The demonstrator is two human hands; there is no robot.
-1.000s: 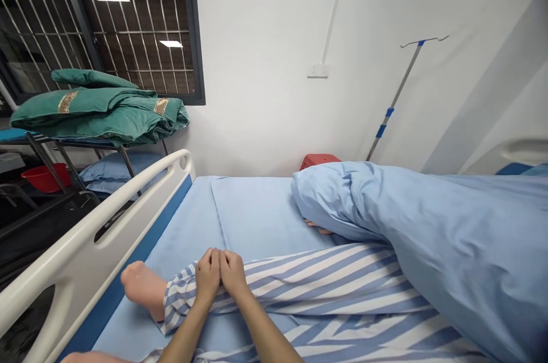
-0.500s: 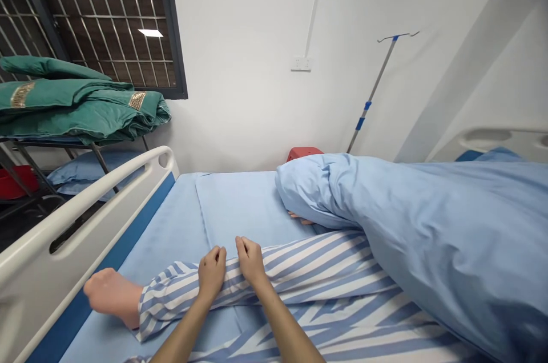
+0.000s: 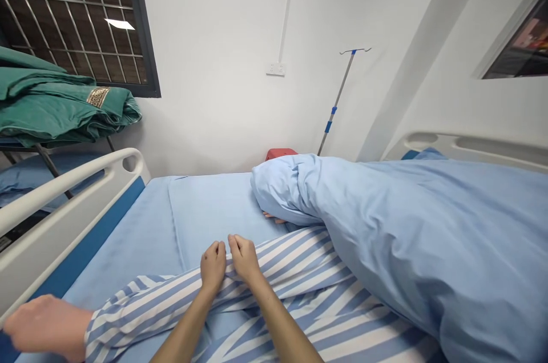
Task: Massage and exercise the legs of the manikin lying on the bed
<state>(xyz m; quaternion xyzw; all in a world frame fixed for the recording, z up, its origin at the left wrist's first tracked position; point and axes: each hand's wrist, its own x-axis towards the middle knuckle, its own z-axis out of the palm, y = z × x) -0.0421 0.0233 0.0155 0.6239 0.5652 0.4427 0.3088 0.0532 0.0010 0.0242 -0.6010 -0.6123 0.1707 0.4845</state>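
A leg in blue-and-white striped pajama trousers (image 3: 141, 306) lies across the bed, its bare, smooth foot (image 3: 49, 326) at the left. My left hand (image 3: 213, 265) is curled into a fist on top of this leg. Close beside it, my right hand (image 3: 243, 257) is likewise a fist, thumb side up, against the striped cloth. No cloth shows pinched in either hand. A second striped trouser leg (image 3: 334, 331) lies nearer to me. A light blue quilt (image 3: 406, 220) is folded back over the upper legs, and some digits (image 3: 274, 218) peek out from under its edge.
A white bed rail (image 3: 103, 174) stands at the left, with another bed board (image 3: 479, 145) at the right. Green folded bedding (image 3: 64, 106) lies on a rack. Behind the bed are a drip stand (image 3: 338, 100) and a red object (image 3: 281, 153).
My view has swung to the right. Both fists have moved along the leg, away from the foot and toward the quilt, and stay closed.
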